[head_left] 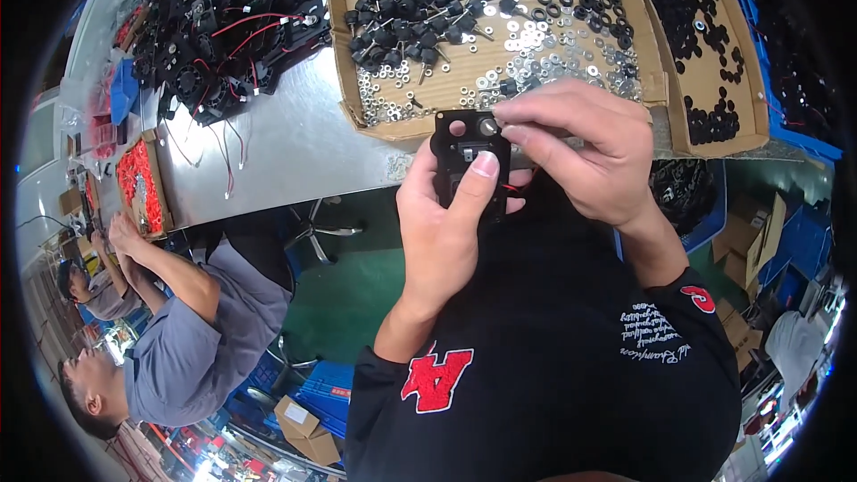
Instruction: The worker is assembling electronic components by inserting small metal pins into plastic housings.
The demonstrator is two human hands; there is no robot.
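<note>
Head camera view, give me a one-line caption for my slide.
Left hand holds a black square fan frame while right hand sets a small part on its corner, above cardboard trays of washers and knobs.

Both hands (500, 183) hold a black fan frame (471, 161) over the cardboard tray (406, 129).

An assembly workshop: beyond the hands, a metal workbench (286, 138) carries cardboard trays (420, 80) of black knobs and silver washers (536, 58), a heap of small wired fans (228, 22) further left, co-workers (178, 312) seated alongside.
</note>
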